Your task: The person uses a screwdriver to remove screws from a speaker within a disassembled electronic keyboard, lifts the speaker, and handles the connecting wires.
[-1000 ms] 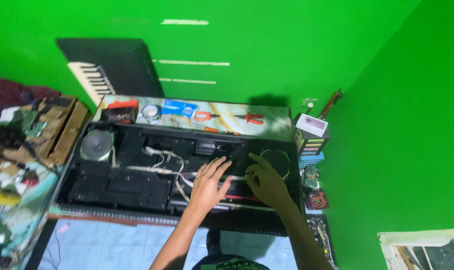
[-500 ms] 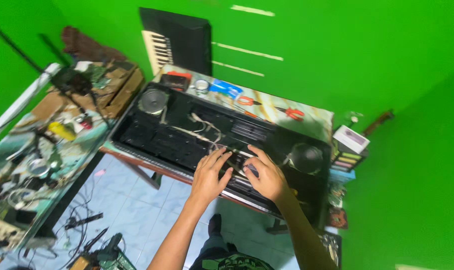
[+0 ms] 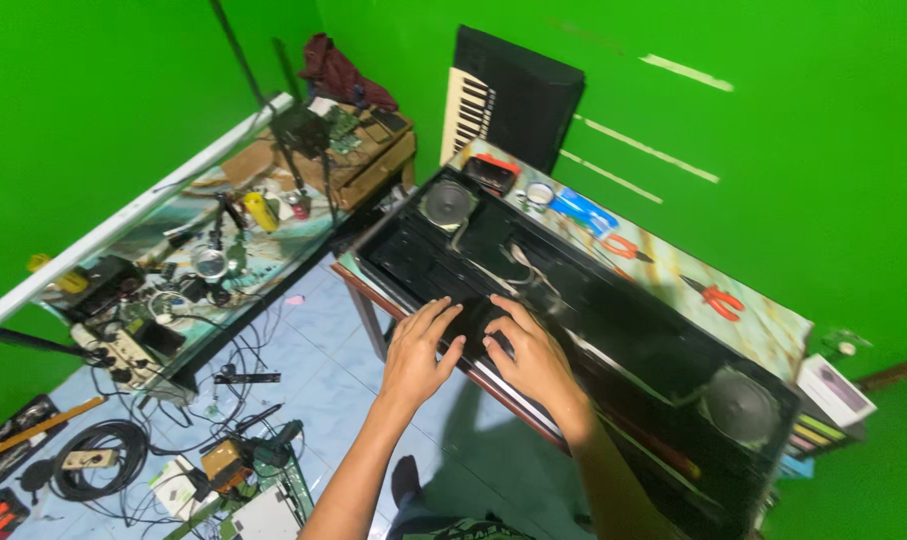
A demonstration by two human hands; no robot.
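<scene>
**Two flat hands on an open keyboard, loose wiring close by**

Two risks sit far left, on the floor: a cable coil and scattered tools lie by the person's feet, and a step back could snag them. The side bench above them is crowded with small parts and a yellow can, so an elbow swing could knock something off its edge.

Moving right, the left hand rests palm down on the near edge of the open keyboard case, fingers spread, grasping nothing. The right hand lies just beside it, also flat and released, fingertips on the black inner panel. The case lies belly-up across the surface, from the left speaker to the right speaker, and its near edge seems to overhang. Heavy pressing at that edge could, I judge, tip or slide the case toward the person.

Just beyond the fingers, white wires run loose across the inside. A sliding finger could catch one and pull it from its joint. The speaker cones are bare, and a stray tool or knuckle could dent them.

Further right, blue pliers and two orange-handled ones lie on the strip of surface behind the case. A shove of the case could push them off the back. The small boxes at the far right corner stand near the edge and could fall the same way.
</scene>
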